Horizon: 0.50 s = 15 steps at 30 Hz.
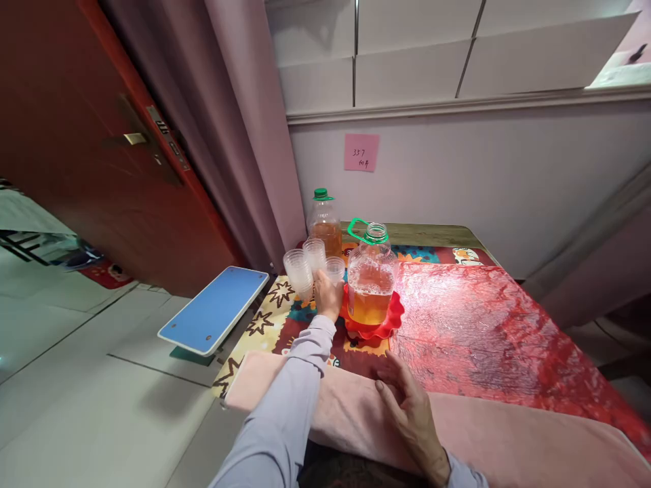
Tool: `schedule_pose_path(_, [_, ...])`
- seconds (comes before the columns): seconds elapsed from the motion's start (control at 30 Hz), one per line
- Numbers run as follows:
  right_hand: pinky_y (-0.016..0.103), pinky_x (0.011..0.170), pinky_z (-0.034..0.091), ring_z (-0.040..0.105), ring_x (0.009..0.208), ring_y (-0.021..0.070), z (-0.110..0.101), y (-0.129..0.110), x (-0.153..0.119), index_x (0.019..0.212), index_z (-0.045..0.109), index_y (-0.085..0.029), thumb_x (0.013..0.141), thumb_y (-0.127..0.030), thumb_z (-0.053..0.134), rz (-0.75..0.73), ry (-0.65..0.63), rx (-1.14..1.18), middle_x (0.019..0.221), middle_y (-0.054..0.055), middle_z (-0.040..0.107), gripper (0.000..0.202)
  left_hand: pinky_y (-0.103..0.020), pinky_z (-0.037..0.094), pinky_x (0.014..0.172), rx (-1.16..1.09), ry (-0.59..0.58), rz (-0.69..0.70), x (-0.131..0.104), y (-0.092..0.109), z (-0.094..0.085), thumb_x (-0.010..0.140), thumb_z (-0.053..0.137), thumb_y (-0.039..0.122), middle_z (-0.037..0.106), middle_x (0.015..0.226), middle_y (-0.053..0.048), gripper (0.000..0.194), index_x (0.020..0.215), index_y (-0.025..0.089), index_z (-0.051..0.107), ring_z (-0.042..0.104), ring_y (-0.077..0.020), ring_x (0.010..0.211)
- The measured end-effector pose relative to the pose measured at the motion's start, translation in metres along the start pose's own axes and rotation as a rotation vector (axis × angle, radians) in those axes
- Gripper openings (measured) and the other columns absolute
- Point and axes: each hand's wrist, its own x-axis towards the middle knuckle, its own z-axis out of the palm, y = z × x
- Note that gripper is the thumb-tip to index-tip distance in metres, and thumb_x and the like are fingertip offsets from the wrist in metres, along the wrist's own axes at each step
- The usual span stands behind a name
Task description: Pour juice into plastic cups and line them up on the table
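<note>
Near frame centre, the left hand [328, 298] meets clear cups [297, 270], its grip impossible to tell, while the loose, empty right hand [413, 415] hangs below and a red tray [395, 313] under the jug [370, 301] probably catches drips.

Clear cups [314, 256], amber liquid [369, 306], red tray [397, 314], brown-starred cream tablecloth [260, 322]

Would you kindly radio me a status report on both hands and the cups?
Left hand at the clear cups, grip partly hidden. Right hand open, empty, over pink cloth. Uncapped jug close beside cups, possible obstacle.
</note>
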Motion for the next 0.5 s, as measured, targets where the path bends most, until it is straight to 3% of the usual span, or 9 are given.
schedule_pose_path(0.13, [0.044, 0.088, 0.072, 0.085, 0.098, 0.0306, 0.000, -0.004, 0.002, 0.142, 0.067, -0.023, 0.096, -0.049, 0.075, 0.002, 0.008, 0.004, 0.115, 0.012, 0.085, 0.054, -0.054, 0.054, 0.101, 0.003, -0.042, -0.042, -0.002, -0.002, 0.001, 0.086, 0.076, 0.025, 0.072, 0.110, -0.014, 0.037, 0.119, 0.016, 0.061, 0.071, -0.0339, 0.108])
schedule_pose_path(0.27, [0.044, 0.087, 0.072, 0.085, 0.096, 0.0306, 0.000, -0.006, 0.002, 0.142, 0.069, -0.024, 0.096, -0.051, 0.075, -0.002, 0.018, 0.002, 0.110, 0.012, 0.086, 0.053, -0.052, 0.054, 0.103, -0.018, -0.055, -0.049, -0.006, 0.001, -0.002, 0.088, 0.076, 0.025, 0.072, 0.116, -0.014, 0.037, 0.122, 0.018, 0.061, 0.070, -0.0326, 0.112])
schedule_pose_path(0.4, [0.044, 0.088, 0.072, 0.084, 0.103, 0.0302, -0.006, -0.014, -0.001, 0.145, 0.067, -0.024, 0.099, -0.049, 0.073, -0.012, 0.036, 0.042, 0.122, 0.014, 0.083, 0.052, -0.056, 0.053, 0.107, -0.066, -0.066, -0.017, -0.019, 0.008, -0.023, 0.081, 0.079, 0.024, 0.072, 0.118, -0.021, 0.051, 0.127, 0.014, 0.058, 0.069, -0.0397, 0.119])
schedule_pose_path(0.5, [0.048, 0.102, 0.068, 0.078, 0.122, 0.0306, -0.019, -0.030, 0.010, 0.148, 0.064, -0.027, 0.102, -0.046, 0.072, -0.042, 0.062, 0.039, 0.143, 0.015, 0.075, 0.051, -0.061, 0.046, 0.116, -0.130, -0.054, 0.034, -0.038, 0.018, -0.046, 0.084, 0.075, 0.025, 0.067, 0.133, -0.024, 0.051, 0.131, 0.014, 0.060, 0.062, -0.0425, 0.133])
